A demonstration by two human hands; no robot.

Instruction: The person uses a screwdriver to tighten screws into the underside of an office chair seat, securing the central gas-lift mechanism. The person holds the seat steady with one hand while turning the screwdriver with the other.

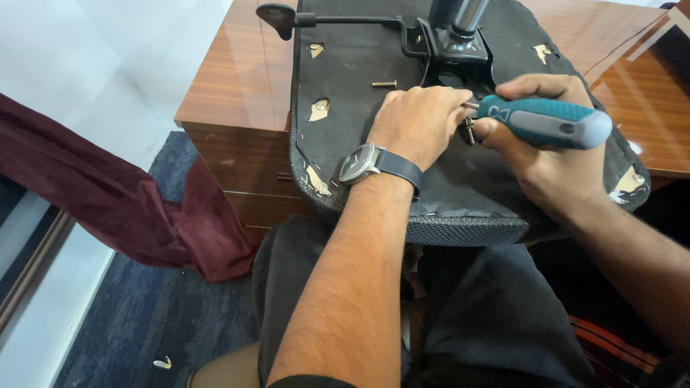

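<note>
An upturned office chair seat (359, 65) with a black fabric underside rests on a wooden desk (230, 79) and on my lap. My right hand (535, 154) grips a screwdriver (546, 121) with a teal and grey handle, its tip pointing left toward the black metal mechanism plate (453, 47). My left hand (417, 122), with a wristwatch (363, 162) on the wrist, is closed around the screwdriver shaft at a screw (468, 129). The tip itself is hidden behind my fingers. A loose bolt (384, 84) lies on the seat underside.
The chair's black lever (287, 18) and gas cylinder (460, 14) stick out at the top. Torn patches show pale wood at the seat's corners. A maroon curtain (108, 194) hangs at the left over blue carpet (144, 316). A small scrap (164, 363) lies on the floor.
</note>
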